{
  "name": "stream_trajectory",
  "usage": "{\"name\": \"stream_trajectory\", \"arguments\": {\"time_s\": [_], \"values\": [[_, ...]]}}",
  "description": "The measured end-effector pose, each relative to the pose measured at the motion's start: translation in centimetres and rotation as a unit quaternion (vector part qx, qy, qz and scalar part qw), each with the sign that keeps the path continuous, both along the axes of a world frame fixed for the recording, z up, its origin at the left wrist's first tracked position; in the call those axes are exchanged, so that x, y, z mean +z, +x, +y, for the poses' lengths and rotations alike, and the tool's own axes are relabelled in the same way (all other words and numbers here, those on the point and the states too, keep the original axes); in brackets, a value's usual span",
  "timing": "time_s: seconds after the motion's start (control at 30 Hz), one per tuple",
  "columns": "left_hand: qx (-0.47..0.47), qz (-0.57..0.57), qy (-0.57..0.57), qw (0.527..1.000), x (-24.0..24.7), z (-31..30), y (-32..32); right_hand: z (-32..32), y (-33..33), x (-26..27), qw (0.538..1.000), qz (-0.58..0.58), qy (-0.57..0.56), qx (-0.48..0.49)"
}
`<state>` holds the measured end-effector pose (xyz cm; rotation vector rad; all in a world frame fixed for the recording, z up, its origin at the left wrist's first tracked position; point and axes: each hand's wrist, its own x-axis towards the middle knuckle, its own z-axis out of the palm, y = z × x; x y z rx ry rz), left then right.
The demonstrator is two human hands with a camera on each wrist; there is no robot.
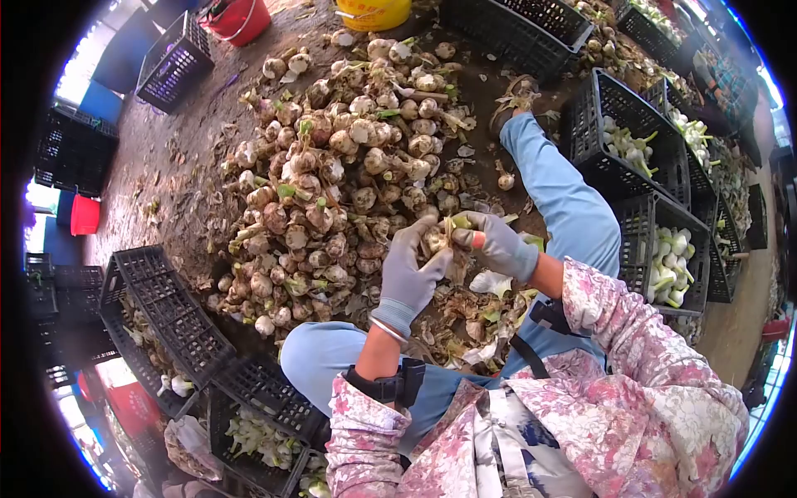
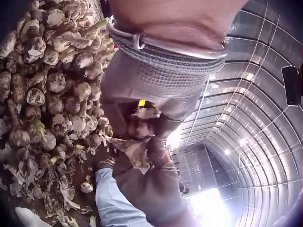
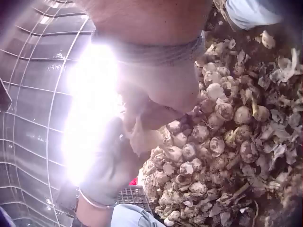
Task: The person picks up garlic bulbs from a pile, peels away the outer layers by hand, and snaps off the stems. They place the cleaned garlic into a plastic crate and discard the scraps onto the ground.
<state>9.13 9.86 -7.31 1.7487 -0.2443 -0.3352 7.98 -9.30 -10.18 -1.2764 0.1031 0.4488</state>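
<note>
Grey-gloved, the left hand (image 1: 407, 270) and right hand (image 1: 505, 247) are both clasped around one muddy bulb (image 1: 436, 241), held above the lap. A large uncleaned heap (image 1: 332, 166) is left at 12 o'clock; white trimmed bulbs (image 1: 672, 257) are already stacked in crates (image 1: 633, 236) at 3 o'clock.

The bulb heap (image 1: 332, 183) blocked the ground before me; crates (image 1: 635, 212) hemmed my right, other crates (image 1: 162, 299) my left. Dirt (image 1: 166, 166) lay open far left.
</note>
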Motion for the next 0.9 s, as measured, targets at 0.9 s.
{"name": "stream_trajectory", "arguments": {"time_s": [0.9], "values": [[0.064,-0.165,-0.093,0.980,4.1,-4.5,-6.1,-1.2,-6.8,8.5,0.974,-0.011,0.201,-0.104]]}}
